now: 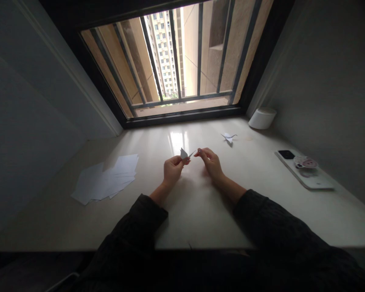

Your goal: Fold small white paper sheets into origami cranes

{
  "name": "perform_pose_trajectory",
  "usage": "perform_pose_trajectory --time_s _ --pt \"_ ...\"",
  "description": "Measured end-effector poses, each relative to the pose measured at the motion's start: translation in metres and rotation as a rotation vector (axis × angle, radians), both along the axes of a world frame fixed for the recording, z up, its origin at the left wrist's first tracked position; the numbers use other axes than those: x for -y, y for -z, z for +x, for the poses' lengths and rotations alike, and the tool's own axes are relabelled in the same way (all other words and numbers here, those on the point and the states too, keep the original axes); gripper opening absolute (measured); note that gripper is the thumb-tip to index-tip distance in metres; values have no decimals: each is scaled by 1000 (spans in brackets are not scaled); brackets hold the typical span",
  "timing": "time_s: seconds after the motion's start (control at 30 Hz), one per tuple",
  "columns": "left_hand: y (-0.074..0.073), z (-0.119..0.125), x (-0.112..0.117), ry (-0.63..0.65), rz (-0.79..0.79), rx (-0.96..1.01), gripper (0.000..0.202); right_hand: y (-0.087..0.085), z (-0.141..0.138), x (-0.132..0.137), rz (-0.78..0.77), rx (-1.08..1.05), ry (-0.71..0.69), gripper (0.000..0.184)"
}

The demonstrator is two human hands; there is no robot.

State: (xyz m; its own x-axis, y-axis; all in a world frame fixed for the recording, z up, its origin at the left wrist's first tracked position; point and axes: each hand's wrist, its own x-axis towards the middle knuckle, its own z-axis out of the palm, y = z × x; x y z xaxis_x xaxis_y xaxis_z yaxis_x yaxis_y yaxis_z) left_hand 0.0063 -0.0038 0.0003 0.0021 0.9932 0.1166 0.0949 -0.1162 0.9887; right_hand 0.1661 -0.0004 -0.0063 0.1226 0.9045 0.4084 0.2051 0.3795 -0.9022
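A small folded white paper crane [184,153] is pinched between the thumb and fingers of my left hand [172,169], above the middle of the white surface. One thin point of the crane slants up to the right. Just beyond that point is my right hand [211,163], its fingers curled and the fingertips brought together. Nothing shows between them, and whether they touch the crane's tip is too small to make out. Another folded paper crane [229,138] lies farther back, to the right of both hands.
Several loose white paper sheets [105,180] overlap on the left. At the right lies a white phone [304,172] with a round grip on its back. A white cylindrical object [262,118] stands in the back right corner, beside the dark window frame [185,118].
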Motion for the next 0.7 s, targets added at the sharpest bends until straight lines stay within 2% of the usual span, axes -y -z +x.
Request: perform_pose_trajectory --time_s 0.17,0.3,0.5,0.7 --pt "1 -1 3 -39 156 -194 25 -1 1 0 -47 14 31 38" --pt "-1 -1 5 -56 195 -271 24 0 1 -2 -55 25 42 39" --pt "-4 -1 5 -54 192 -293 25 3 1 -3 -97 -27 32 37" --pt "3 -2 1 -7 147 -236 27 4 -1 -4 -153 -144 -31 35"
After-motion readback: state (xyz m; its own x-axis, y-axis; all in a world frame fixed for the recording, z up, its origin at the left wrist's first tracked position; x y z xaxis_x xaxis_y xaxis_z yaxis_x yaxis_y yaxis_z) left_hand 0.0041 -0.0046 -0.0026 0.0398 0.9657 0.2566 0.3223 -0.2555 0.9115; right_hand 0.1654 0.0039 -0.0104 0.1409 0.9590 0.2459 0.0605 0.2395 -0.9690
